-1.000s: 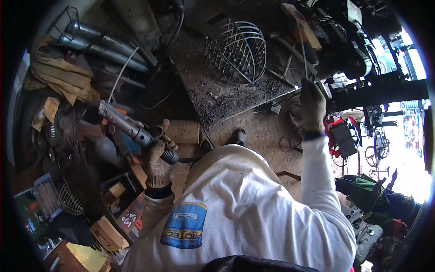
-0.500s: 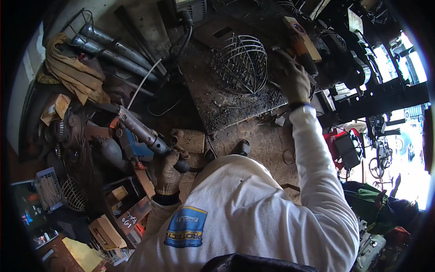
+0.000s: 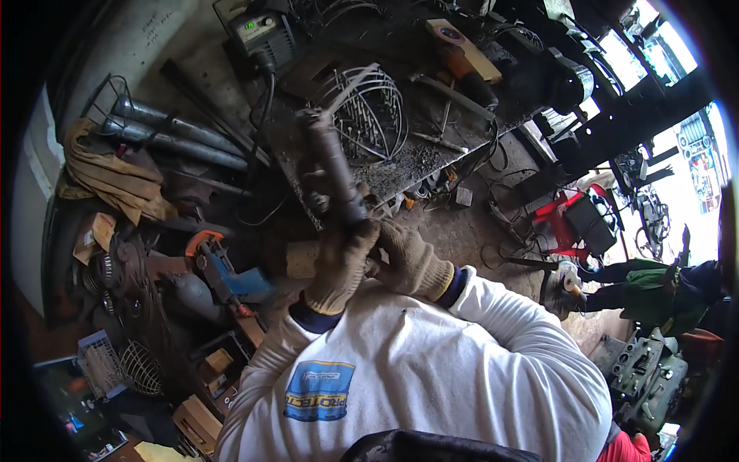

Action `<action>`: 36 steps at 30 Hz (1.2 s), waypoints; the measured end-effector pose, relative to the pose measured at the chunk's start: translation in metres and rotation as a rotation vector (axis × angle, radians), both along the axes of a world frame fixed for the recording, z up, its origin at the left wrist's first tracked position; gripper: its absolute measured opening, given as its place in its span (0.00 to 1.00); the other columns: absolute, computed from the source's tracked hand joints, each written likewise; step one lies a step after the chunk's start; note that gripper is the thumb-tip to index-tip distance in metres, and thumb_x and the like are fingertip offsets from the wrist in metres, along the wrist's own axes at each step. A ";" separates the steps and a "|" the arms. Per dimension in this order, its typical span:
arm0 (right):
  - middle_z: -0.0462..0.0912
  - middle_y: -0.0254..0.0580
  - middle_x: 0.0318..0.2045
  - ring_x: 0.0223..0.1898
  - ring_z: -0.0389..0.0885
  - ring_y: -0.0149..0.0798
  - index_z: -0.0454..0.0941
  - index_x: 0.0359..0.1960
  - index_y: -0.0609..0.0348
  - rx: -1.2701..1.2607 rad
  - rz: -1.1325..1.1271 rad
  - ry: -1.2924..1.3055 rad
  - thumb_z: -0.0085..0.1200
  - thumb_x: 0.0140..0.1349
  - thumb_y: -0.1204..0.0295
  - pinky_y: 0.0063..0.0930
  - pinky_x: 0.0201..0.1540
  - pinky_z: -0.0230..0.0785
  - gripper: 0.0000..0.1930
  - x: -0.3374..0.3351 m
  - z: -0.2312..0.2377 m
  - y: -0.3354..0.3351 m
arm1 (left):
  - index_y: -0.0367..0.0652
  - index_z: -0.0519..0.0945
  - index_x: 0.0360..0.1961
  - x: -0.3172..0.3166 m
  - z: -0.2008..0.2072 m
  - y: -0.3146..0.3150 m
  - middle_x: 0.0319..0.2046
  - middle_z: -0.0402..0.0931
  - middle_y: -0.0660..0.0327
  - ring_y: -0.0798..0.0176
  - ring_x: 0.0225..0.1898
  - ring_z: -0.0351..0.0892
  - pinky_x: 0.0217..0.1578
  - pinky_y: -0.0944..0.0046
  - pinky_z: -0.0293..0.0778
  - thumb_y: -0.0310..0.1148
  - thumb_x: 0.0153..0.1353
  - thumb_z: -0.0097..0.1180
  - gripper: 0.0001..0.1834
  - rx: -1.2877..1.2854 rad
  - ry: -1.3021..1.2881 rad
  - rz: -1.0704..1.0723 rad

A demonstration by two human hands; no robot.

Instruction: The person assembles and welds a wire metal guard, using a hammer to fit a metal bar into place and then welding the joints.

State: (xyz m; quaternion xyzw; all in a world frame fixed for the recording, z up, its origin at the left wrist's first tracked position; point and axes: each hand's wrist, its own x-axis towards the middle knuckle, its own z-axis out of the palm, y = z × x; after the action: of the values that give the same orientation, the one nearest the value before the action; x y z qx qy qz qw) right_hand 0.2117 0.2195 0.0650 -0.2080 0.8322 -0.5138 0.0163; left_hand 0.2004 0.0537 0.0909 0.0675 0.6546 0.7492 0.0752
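Note:
My gloved left hand [image 3: 342, 269] is wrapped round the handle of a welding electrode holder [image 3: 332, 165], which points up and away. A pale welding rod [image 3: 352, 88] sticks out of its far end and crosses in front of a round wire cage [image 3: 385, 115] on the dark metal worktable [image 3: 416, 165]. My gloved right hand [image 3: 414, 260] is beside the left one, fingers curled in near the lower end of the holder. What those fingers hold is hidden. A thin metal bar frame [image 3: 446, 108] lies right of the cage.
An angle grinder [image 3: 466, 73] and a welding machine [image 3: 262, 35] sit at the table's back. Steel pipes [image 3: 181, 131] and a tan cloth [image 3: 108, 169] are left, above a blue-orange tool [image 3: 231, 269]. Cables and a red chair [image 3: 558, 223] are right; a person in green [image 3: 654, 292] is beyond.
My right hand has come back from the table's right side to beside my left. The left hand has swung the electrode holder up and rightward, toward the cage. The view has shifted.

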 end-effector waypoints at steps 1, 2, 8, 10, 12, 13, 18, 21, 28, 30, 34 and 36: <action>0.82 0.53 0.48 0.50 0.82 0.58 0.72 0.63 0.58 -0.012 0.002 -0.014 0.62 0.62 0.59 0.43 0.52 0.77 0.29 0.001 -0.008 0.006 | 0.36 0.68 0.68 0.000 0.003 0.011 0.51 0.75 0.61 0.69 0.49 0.74 0.51 0.64 0.73 0.33 0.69 0.59 0.29 -0.167 0.066 -0.032; 0.82 0.53 0.49 0.51 0.82 0.57 0.72 0.62 0.58 -0.040 -0.025 0.050 0.62 0.62 0.62 0.44 0.52 0.77 0.28 0.001 -0.013 0.011 | 0.36 0.71 0.64 0.003 0.004 0.020 0.45 0.76 0.62 0.68 0.44 0.76 0.45 0.63 0.76 0.35 0.70 0.59 0.25 -0.181 0.055 0.000; 0.82 0.57 0.50 0.52 0.84 0.54 0.70 0.63 0.63 -0.139 -0.199 -0.070 0.62 0.62 0.65 0.41 0.52 0.77 0.29 0.017 -0.028 0.075 | 0.38 0.68 0.66 0.002 -0.021 0.089 0.55 0.74 0.57 0.64 0.56 0.73 0.58 0.62 0.71 0.36 0.71 0.58 0.26 -0.237 -0.065 -0.246; 0.82 0.57 0.48 0.47 0.85 0.47 0.69 0.61 0.66 -0.288 -0.279 -0.024 0.61 0.61 0.67 0.37 0.50 0.77 0.28 0.025 -0.049 0.106 | 0.37 0.65 0.68 0.004 -0.040 0.109 0.56 0.73 0.55 0.60 0.59 0.72 0.61 0.60 0.70 0.38 0.71 0.58 0.30 -0.342 0.016 -0.434; 0.82 0.54 0.47 0.46 0.84 0.44 0.69 0.60 0.66 -0.423 -0.307 -0.053 0.61 0.60 0.69 0.35 0.49 0.76 0.27 0.029 -0.053 0.127 | 0.37 0.64 0.68 0.012 -0.030 0.122 0.58 0.72 0.53 0.59 0.60 0.72 0.61 0.59 0.69 0.39 0.70 0.59 0.32 -0.452 0.124 -0.469; 0.82 0.50 0.46 0.44 0.82 0.40 0.70 0.60 0.66 -0.543 -0.369 -0.070 0.61 0.60 0.71 0.33 0.49 0.76 0.27 0.029 -0.054 0.137 | 0.37 0.64 0.69 0.014 -0.020 0.128 0.60 0.70 0.51 0.58 0.63 0.70 0.62 0.58 0.69 0.40 0.70 0.60 0.32 -0.532 0.242 -0.494; 0.83 0.36 0.42 0.37 0.80 0.30 0.75 0.55 0.59 -0.568 -0.514 -0.277 0.63 0.60 0.81 0.26 0.38 0.76 0.21 0.033 -0.054 0.173 | 0.41 0.71 0.67 0.031 -0.030 0.110 0.66 0.69 0.54 0.55 0.68 0.68 0.63 0.55 0.70 0.38 0.71 0.58 0.26 -0.500 0.457 -0.415; 0.83 0.40 0.43 0.33 0.83 0.33 0.73 0.59 0.61 -0.635 -0.465 -0.143 0.58 0.62 0.80 0.26 0.33 0.77 0.22 0.033 -0.058 0.195 | 0.45 0.72 0.67 0.045 -0.046 0.090 0.61 0.75 0.51 0.52 0.62 0.75 0.60 0.55 0.73 0.41 0.71 0.56 0.26 -0.475 -0.041 -0.331; 0.79 0.44 0.53 0.48 0.80 0.37 0.68 0.65 0.66 -0.567 -0.126 -0.149 0.57 0.67 0.74 0.32 0.51 0.77 0.26 0.012 -0.104 0.231 | 0.44 0.81 0.55 0.127 -0.199 0.019 0.50 0.81 0.44 0.41 0.52 0.81 0.55 0.46 0.75 0.53 0.65 0.50 0.28 -1.042 -0.425 -0.076; 0.78 0.46 0.54 0.49 0.80 0.38 0.66 0.67 0.66 -0.544 -0.085 -0.164 0.57 0.67 0.73 0.33 0.52 0.77 0.28 0.012 -0.097 0.224 | 0.48 0.82 0.46 0.197 -0.281 -0.006 0.42 0.83 0.50 0.42 0.45 0.83 0.48 0.45 0.76 0.47 0.69 0.47 0.18 -1.108 -0.298 -0.019; 0.73 0.54 0.62 0.59 0.77 0.46 0.59 0.72 0.67 -0.520 -0.138 0.016 0.63 0.65 0.71 0.39 0.62 0.72 0.37 -0.005 -0.093 0.214 | 0.49 0.87 0.43 0.324 -0.377 -0.036 0.44 0.85 0.52 0.45 0.49 0.83 0.50 0.47 0.78 0.47 0.70 0.44 0.20 -1.432 -0.740 -0.248; 0.68 0.58 0.68 0.65 0.71 0.50 0.56 0.73 0.68 -0.452 -0.149 0.200 0.67 0.63 0.70 0.43 0.67 0.67 0.41 -0.020 -0.092 0.210 | 0.48 0.86 0.43 0.366 -0.379 -0.036 0.46 0.85 0.52 0.45 0.51 0.83 0.50 0.47 0.78 0.50 0.70 0.43 0.23 -1.364 -0.873 -0.262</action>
State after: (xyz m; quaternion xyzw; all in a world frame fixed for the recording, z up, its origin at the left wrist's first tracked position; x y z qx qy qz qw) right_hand 0.1917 0.4299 -0.0271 -0.1944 0.7067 -0.6633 -0.1510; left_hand 0.5664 0.0173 -0.2885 -0.2148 0.8649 0.1307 0.4344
